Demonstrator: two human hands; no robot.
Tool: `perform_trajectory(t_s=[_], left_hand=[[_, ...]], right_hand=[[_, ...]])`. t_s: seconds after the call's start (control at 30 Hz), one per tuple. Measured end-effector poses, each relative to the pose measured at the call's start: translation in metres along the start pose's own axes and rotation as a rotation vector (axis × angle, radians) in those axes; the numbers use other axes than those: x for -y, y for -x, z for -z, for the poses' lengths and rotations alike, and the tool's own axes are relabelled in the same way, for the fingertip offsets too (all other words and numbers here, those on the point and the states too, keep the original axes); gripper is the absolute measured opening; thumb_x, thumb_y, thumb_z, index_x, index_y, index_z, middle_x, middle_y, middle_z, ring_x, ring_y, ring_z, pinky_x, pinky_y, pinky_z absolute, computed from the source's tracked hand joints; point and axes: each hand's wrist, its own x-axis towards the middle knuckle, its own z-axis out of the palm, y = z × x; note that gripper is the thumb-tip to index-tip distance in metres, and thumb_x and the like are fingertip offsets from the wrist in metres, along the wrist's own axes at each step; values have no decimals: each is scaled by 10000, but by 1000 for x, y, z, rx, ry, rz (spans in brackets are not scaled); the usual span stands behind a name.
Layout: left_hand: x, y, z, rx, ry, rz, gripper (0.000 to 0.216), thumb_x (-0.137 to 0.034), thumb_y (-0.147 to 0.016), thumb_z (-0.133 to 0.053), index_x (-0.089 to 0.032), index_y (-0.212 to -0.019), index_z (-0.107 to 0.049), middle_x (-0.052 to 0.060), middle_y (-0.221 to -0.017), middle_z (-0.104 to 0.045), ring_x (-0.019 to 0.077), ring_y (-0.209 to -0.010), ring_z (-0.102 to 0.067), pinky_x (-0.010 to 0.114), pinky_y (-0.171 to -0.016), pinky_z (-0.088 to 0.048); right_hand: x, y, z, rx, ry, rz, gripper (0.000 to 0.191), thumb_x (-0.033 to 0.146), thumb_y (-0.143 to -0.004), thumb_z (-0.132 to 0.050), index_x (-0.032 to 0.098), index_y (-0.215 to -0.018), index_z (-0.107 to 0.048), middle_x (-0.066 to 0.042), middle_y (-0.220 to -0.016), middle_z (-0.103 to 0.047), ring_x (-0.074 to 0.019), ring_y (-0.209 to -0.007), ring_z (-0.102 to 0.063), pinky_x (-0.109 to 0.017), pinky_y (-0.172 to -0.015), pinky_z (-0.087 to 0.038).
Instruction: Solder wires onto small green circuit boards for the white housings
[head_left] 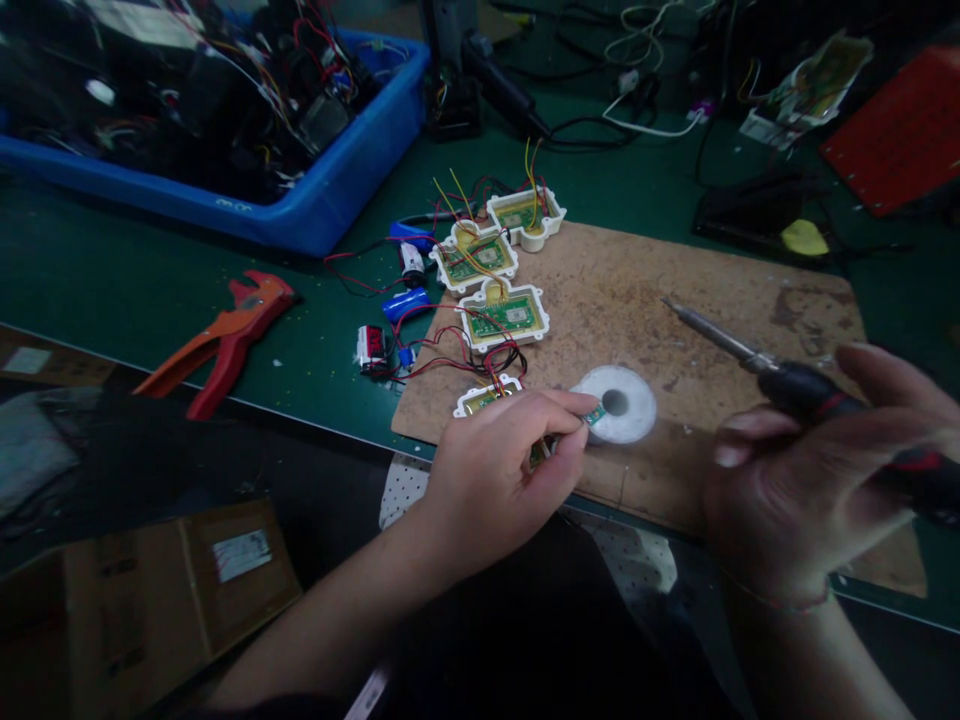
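Note:
Between the thumb and forefinger of my left hand (510, 470) is a small green circuit board (596, 413), held over the edge of a white solder spool (634, 405). My right hand (817, 480) grips the black handle of a soldering iron (802, 388), whose metal tip points up and left above the board. Partly hidden behind my left hand lies a white housing (469, 402) with a circuit board inside. Farther back sit more open white housings, one in front (504, 315), with green boards and red, black and yellow wires.
A brown work board (600, 290) lies on the green table. Blue and white batteries (406, 304) and an orange-red cutter (236, 335) are on the left. Behind them stands a blue bin (360, 150) of wired parts. A red box (900, 130) is at the back right.

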Motion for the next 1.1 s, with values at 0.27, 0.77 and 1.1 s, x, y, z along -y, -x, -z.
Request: perform_trajectory(t_s=[0.27, 0.77, 1.1], left_hand=[[-1, 0, 0, 2, 9, -8, 113, -96, -872, -690, -196, -859, -640, -4, -1088, -795, 89, -725, -705, 221, -719, -582], [-2, 15, 2, -121, -224, -276, 135, -138, -910, -684, -178, -1038, -668, 64, -1246, -757, 141, -1060, -756, 227, -897, -619], [11, 43, 28, -370, -250, -105, 163, -82, -831, -707, -194, -943, -671, 29, -999, -764, 174, -932, -725, 342, -851, -549]], right_hand=[[2, 0, -10, 483, -117, 46, 829, 148, -616, -879, 410, -1343, -580, -23, -1354, -575, -236, -1089, -708, -472, -937, -647], [4, 0, -13, 637, -10, -21, 866, 179, -685, -848, 395, -1438, -479, -23, -1445, -525, -255, -1280, -634, -441, -1132, -525], [8, 2, -14, 637, -44, -33, 835, 178, -695, -853, 414, -1414, -501, 6, -1440, -521, -220, -1268, -643, -361, -1131, -519]])
